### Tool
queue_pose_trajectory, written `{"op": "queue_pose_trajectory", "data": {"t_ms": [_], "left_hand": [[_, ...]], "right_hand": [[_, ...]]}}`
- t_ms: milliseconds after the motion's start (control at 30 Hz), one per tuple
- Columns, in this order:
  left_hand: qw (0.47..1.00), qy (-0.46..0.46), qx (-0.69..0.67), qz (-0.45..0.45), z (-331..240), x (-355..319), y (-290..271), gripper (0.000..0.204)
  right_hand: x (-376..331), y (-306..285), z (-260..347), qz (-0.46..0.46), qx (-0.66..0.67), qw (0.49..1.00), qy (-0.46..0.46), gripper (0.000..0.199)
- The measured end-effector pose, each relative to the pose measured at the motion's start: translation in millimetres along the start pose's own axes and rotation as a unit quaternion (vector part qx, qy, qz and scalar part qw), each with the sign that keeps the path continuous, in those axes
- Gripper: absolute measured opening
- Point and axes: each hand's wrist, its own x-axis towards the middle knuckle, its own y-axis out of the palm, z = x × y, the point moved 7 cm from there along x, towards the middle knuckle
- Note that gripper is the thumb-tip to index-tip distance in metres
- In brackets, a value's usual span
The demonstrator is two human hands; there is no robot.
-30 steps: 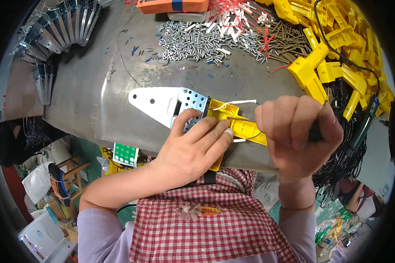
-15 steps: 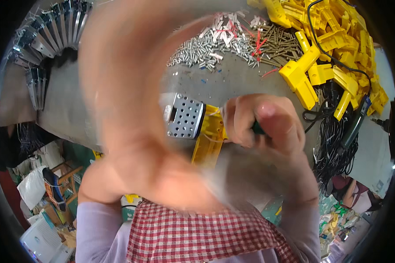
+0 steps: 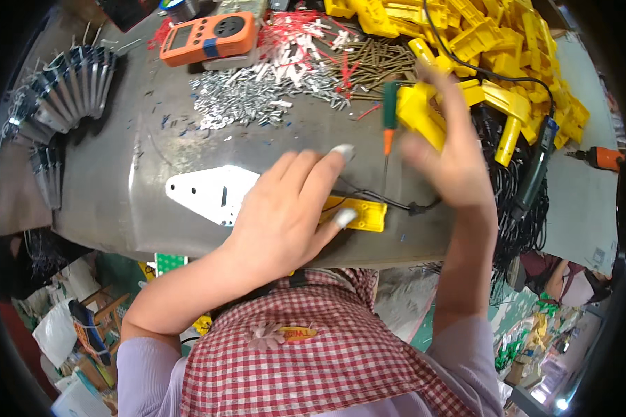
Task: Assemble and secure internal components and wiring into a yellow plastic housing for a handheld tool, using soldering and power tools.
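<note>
My left hand [image 3: 289,208] lies flat on the grey table [image 3: 153,139], with white caps on its fingertips. It presses down a flat yellow plastic part [image 3: 365,214], which lies against a white metal plate [image 3: 202,191]. A thin black wire [image 3: 396,203] runs off the yellow part to the right. My right hand [image 3: 455,156] is blurred and raised, fingers spread, just behind a yellow plastic piece [image 3: 419,112] at the edge of the yellow heap. A screwdriver [image 3: 389,115] with a green handle and orange shaft lies loose on the table between my hands.
At the back lie a heap of silver screws [image 3: 247,94], brown screws [image 3: 372,59], red-and-white bits [image 3: 295,38] and an orange meter [image 3: 209,38]. Yellow plastic parts [image 3: 508,48] pile up at the right over black cables [image 3: 508,208]. Metal brackets [image 3: 62,90] fan out at the left.
My right hand has let go of the screwdriver and moved up and right to the yellow heap. My left arm, which swept past the camera, now lies flat on the yellow part.
</note>
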Motion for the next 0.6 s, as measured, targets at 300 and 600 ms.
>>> {"op": "queue_pose_trajectory", "data": {"t_ms": [300, 600], "left_hand": [[0.972, -0.150, -0.120, 0.135, 14.0, -12.8, 19.4, 0.062], [0.979, 0.148, 0.092, 0.110, -7.1, -30.0, 20.3, 0.045]], "right_hand": [[-95.8, -0.2, -7.6, -0.010, -0.021, 0.999, 0.044, 0.025], [-104.9, 42.8, -15.2, 0.013, -0.057, 0.998, 0.020, 0.025]]}}
